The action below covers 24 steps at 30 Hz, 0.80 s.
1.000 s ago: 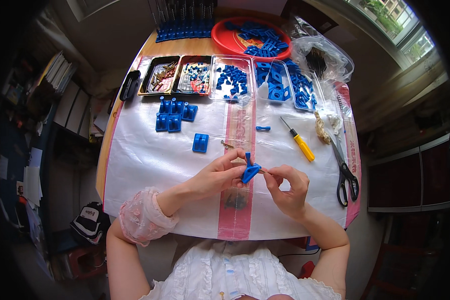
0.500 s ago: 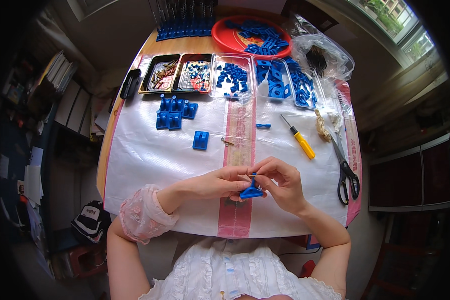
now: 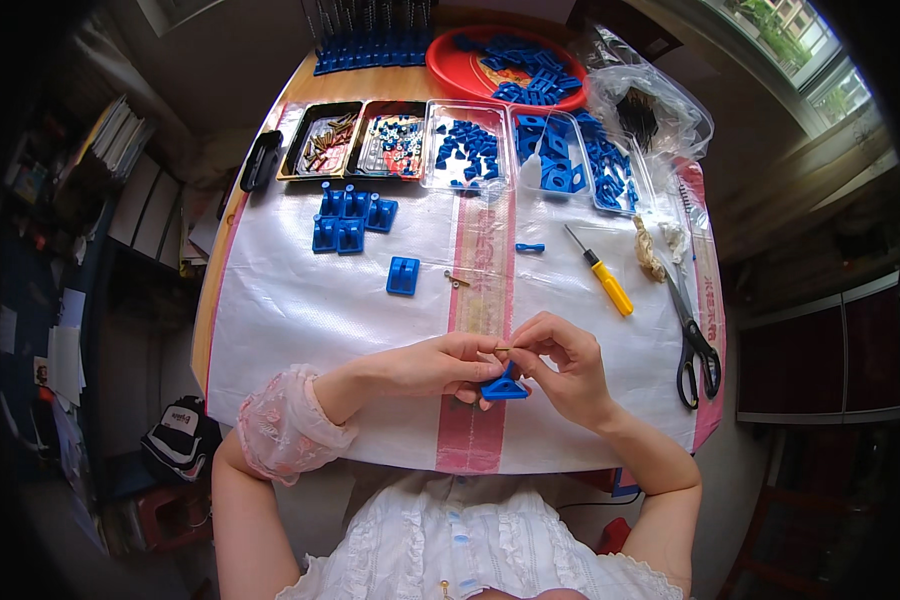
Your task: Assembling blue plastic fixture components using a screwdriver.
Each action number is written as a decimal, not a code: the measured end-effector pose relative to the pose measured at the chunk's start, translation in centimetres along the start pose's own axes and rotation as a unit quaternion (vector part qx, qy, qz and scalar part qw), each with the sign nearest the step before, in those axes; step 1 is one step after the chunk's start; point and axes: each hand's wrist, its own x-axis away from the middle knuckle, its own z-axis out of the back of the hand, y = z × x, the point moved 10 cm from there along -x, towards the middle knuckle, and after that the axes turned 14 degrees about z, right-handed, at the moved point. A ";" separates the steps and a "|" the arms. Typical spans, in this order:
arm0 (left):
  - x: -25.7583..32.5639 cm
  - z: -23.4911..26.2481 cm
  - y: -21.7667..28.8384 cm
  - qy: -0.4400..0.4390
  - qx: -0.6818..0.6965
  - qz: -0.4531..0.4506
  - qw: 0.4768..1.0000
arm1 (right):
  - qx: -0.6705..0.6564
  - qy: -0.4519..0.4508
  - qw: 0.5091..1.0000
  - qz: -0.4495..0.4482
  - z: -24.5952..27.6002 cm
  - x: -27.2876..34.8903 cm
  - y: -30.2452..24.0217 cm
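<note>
Close to the table's front edge, my left hand [image 3: 432, 362] has its fingers closed around a blue plastic bracket [image 3: 507, 388] with a flat base. Thumb and fingers of my right hand [image 3: 568, 368] pinch a thin brass-coloured screw [image 3: 503, 349] at the bracket's upper part. My fingers partly cover where the two meet. Farther off lie a lone blue bracket [image 3: 402, 276], a loose screw with a small nut [image 3: 456, 279] and a short blue rod-like piece [image 3: 530, 248].
Several blue brackets [image 3: 350, 220] stand grouped at left. Behind them, open trays hold screws [image 3: 327, 145], nuts and blue parts [image 3: 467, 152]. A red basin [image 3: 450, 75] is at the back. A yellow screwdriver [image 3: 610, 288] and black scissors [image 3: 688, 372] lie at right.
Both hands stay nearly in place. The blue bracket has tilted slightly between them, and more of the thin screw shows at the fingertips.
</note>
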 end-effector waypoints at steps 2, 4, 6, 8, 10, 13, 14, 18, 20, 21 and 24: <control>-0.1 0.1 -0.1 0.000 -0.001 -0.001 1.000 | 0.003 0.000 1.000 -0.001 0.0 0.0 0.0; -0.1 0.2 -0.1 0.007 -0.007 -0.002 1.000 | -0.002 0.007 1.000 -0.004 0.1 0.1 0.3; 0.0 0.3 0.0 0.024 -0.019 0.003 1.000 | -0.003 0.011 1.000 -0.002 0.2 0.2 0.4; 0.1 0.3 0.0 0.028 -0.017 0.005 0.999 | -0.001 0.011 1.000 0.006 0.1 0.1 0.3; 0.0 0.3 -0.1 0.018 -0.002 0.004 1.000 | 0.004 0.010 1.000 0.008 0.0 0.1 0.2; -0.1 0.2 -0.2 0.004 0.009 0.011 1.000 | 0.012 0.012 1.000 0.015 0.0 0.2 0.1; -0.1 0.2 -0.2 0.004 0.009 0.011 1.000 | 0.015 0.013 1.000 0.019 0.1 0.2 0.0; -0.1 0.0 -0.2 0.003 0.010 0.016 1.000 | 0.015 0.020 0.999 0.022 0.1 0.2 0.1; -0.1 -0.1 -0.1 0.010 0.011 0.018 1.000 | 0.020 0.018 0.999 0.026 0.1 0.1 0.0; 0.0 -0.2 0.0 0.017 0.011 0.018 1.000 | 0.024 0.017 0.999 0.030 0.1 0.1 0.0; 0.0 -0.1 -0.1 0.023 0.013 0.017 0.999 | 0.034 0.015 0.999 0.040 0.1 0.1 -0.1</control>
